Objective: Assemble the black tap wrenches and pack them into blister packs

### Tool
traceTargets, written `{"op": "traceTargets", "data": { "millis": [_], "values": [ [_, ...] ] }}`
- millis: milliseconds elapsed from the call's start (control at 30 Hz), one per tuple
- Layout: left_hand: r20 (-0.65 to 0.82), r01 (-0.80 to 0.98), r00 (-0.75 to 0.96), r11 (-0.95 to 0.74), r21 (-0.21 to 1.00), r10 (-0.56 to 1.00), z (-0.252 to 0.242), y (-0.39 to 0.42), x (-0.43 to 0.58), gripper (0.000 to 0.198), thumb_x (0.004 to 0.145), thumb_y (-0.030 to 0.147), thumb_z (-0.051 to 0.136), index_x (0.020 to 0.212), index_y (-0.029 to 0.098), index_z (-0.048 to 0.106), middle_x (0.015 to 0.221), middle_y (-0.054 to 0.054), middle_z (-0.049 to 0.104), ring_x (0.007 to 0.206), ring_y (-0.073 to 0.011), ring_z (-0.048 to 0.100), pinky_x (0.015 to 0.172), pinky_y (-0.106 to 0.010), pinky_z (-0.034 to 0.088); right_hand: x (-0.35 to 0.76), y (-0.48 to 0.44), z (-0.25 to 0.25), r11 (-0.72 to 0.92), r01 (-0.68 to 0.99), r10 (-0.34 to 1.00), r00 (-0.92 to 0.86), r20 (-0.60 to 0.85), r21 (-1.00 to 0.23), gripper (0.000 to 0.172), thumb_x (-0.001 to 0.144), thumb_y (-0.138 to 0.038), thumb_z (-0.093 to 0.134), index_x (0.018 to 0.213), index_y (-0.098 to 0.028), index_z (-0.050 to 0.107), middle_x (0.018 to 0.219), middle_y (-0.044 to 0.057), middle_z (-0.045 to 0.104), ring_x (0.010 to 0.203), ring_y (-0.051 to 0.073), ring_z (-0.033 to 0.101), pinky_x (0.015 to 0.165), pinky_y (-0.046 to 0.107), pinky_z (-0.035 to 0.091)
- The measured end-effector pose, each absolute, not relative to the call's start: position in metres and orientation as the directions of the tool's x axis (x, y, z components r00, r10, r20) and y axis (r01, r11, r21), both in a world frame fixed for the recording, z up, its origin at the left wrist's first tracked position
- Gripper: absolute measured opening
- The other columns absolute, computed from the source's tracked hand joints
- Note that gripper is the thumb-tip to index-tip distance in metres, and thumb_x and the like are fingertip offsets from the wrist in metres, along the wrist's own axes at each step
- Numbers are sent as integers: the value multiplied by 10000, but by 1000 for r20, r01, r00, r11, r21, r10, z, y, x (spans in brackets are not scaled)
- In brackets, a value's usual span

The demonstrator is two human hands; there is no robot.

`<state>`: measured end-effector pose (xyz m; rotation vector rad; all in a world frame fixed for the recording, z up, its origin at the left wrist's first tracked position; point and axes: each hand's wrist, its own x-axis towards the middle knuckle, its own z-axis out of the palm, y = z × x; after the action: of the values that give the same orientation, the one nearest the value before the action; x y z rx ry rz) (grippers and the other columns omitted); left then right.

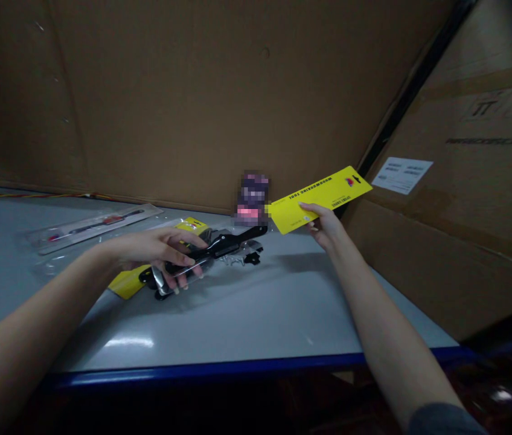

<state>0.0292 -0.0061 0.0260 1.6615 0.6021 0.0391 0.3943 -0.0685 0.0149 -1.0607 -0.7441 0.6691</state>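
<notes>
My left hand is closed around a black spokeshave, its long handle pointing up to the right over the table. Clear plastic glints at the lower side of that grip. Between thumb and fingers of my right hand is a yellow cardboard card, tilted, with "WOODWORKING TOOL" printed upside down. Under and behind my left hand lie more black tool parts and another yellow card, partly hidden by the hand. Small dark metal pieces in clear plastic rest just right of it.
A packaged tool on a pale card lies at the table's left, in clear plastic. A pixelated pink and dark item stands by the cardboard wall. A large carton borders the right. The table's blue front edge runs nearest me.
</notes>
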Motion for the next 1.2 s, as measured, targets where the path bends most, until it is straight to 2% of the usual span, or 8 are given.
{"op": "traceTargets", "data": {
  "millis": [233, 367, 433, 600, 800, 900, 1000, 1200],
  "values": [
    [-271, 329, 861, -64, 942, 430, 33, -15, 32, 550, 751, 252, 643, 1249, 214, 411, 973, -78, 686, 735, -195, 675, 610, -298, 545, 373, -67, 14, 357, -122, 821, 514, 249, -926, 259, 528, -175, 758, 755, -156, 634, 744, 1, 686, 523, 79, 593, 273, 116, 320],
    [-260, 310, 864, -49, 949, 432, 32, -15, 34, 562, 743, 263, 655, 1249, 222, 416, 966, -77, 689, 714, -186, 674, 592, -285, 544, 352, -66, 12, 412, -160, 846, 434, 310, -897, 304, 559, -171, 755, 833, -198, 627, 874, -9, 699, 771, 154, 654, 564, 219, 542],
    [-250, 296, 867, -42, 954, 431, 30, -15, 35, 557, 740, 268, 660, 1243, 225, 424, 957, -75, 690, 702, -183, 673, 578, -278, 541, 343, -66, 12, 400, -196, 873, 381, 306, -896, 330, 584, -175, 742, 887, -214, 619, 938, -3, 695, 868, 181, 644, 693, 290, 552],
    [-203, 245, 880, -44, 969, 431, 26, -15, 35, 495, 738, 263, 664, 1189, 223, 465, 936, -67, 690, 668, -165, 665, 542, -254, 536, 319, -69, 10, 386, -277, 912, 258, 319, -880, 434, 602, -169, 727, 1006, -247, 590, 961, -2, 690, 966, 202, 617, 828, 349, 514],
    [-176, 220, 884, -52, 974, 433, 25, -14, 36, 500, 731, 264, 672, 1187, 217, 474, 943, -79, 693, 651, -173, 670, 550, -273, 549, 302, -78, 16, 373, -295, 904, 327, 274, -879, 432, 580, -169, 744, 980, -237, 598, 983, 17, 687, 996, 225, 604, 847, 372, 509],
    [-176, 208, 888, -31, 978, 425, 26, -13, 37, 525, 731, 260, 673, 1209, 218, 461, 948, -86, 692, 675, -181, 675, 556, -275, 553, 309, -84, 26, 412, -351, 894, 335, 298, -841, 338, 701, -406, 653, 993, -247, 590, 1067, 18, 664, 1067, 237, 573, 829, 402, 512],
    [-198, 226, 886, -19, 974, 419, 27, -13, 37, 535, 723, 263, 680, 1208, 219, 457, 953, -88, 691, 679, -187, 676, 548, -281, 556, 320, -86, 32, 439, -400, 889, 324, 324, -804, 450, 787, -590, 445, 1070, -262, 568, 1135, 21, 636, 1099, 245, 558, 799, 427, 520],
    [-255, 263, 871, 40, 964, 421, 29, -16, 38, 567, 723, 293, 675, 1226, 203, 431, 954, -101, 692, 663, -184, 674, 561, -295, 556, 316, -75, 20, 438, -341, 848, 464, 257, -832, 247, 778, -353, 564, 991, -231, 591, 1068, 12, 666, 1017, 206, 605, 782, 366, 548]
  ]
}}
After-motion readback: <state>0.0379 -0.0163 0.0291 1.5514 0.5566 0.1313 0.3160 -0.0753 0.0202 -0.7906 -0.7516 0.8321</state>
